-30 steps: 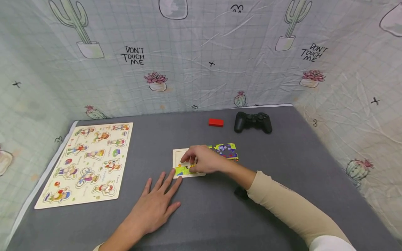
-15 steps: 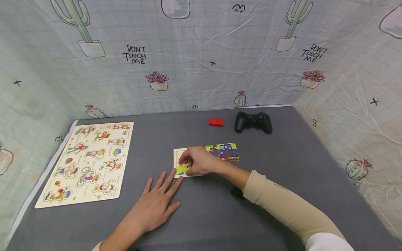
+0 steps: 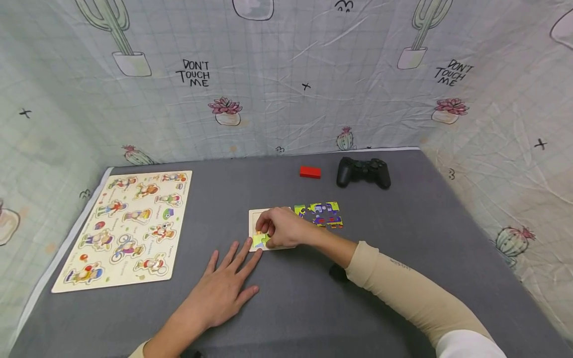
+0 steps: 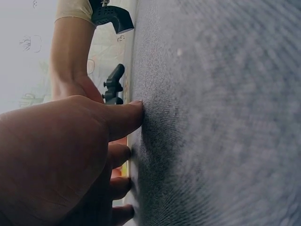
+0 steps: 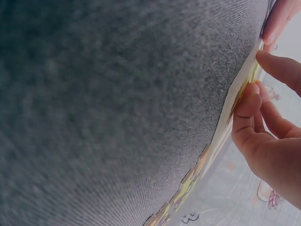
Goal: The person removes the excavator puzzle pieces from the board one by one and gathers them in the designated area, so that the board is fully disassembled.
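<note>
Our left hand (image 3: pixel 220 297) spreads wide at the pale rectangular wooden tray (image 3: pixel 251 220); our right hand (image 3: pixel 285 226) bends over flat yellow-green jigsaw pieces (image 3: pixel 259 240) inside, whether pinching we cannot tell. Likely light and stiff, they suit an edge grip.

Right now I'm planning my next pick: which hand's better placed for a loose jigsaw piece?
Probably the right hand: nearer the loose jigsaw pieces; the left hand lies spread, farther away.
</note>
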`<state>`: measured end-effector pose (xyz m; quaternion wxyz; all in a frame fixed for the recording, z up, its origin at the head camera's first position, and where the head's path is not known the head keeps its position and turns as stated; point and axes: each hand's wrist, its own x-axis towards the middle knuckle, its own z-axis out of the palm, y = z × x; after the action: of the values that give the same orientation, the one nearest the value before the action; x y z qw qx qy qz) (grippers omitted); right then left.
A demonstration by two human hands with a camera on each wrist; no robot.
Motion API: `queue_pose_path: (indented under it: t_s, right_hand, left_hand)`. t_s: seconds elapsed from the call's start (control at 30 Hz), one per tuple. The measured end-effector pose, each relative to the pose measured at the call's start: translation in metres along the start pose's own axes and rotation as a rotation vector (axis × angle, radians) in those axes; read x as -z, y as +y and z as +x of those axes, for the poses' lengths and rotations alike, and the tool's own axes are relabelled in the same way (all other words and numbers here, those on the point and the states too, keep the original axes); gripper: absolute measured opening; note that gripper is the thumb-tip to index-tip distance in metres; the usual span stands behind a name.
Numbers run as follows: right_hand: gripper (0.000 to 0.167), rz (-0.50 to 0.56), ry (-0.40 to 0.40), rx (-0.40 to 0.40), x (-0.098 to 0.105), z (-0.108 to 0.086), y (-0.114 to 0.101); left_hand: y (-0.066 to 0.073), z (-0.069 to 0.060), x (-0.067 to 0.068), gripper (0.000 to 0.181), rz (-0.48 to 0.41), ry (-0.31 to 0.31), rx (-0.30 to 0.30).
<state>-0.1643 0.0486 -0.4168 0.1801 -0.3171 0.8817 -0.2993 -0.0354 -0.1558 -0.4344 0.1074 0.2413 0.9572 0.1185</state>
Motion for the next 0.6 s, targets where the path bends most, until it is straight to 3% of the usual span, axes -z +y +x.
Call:
queue_pose_path:
  t_s: [0.6]
  right_hand:
    - [0.032,0.028,0.024,0.041,0.0033,-0.0023,-0.0024]
  left_hand:
    - [-0.0028,-0.0001,0.0024,0.073,-0.022,-0.013,-0.016]
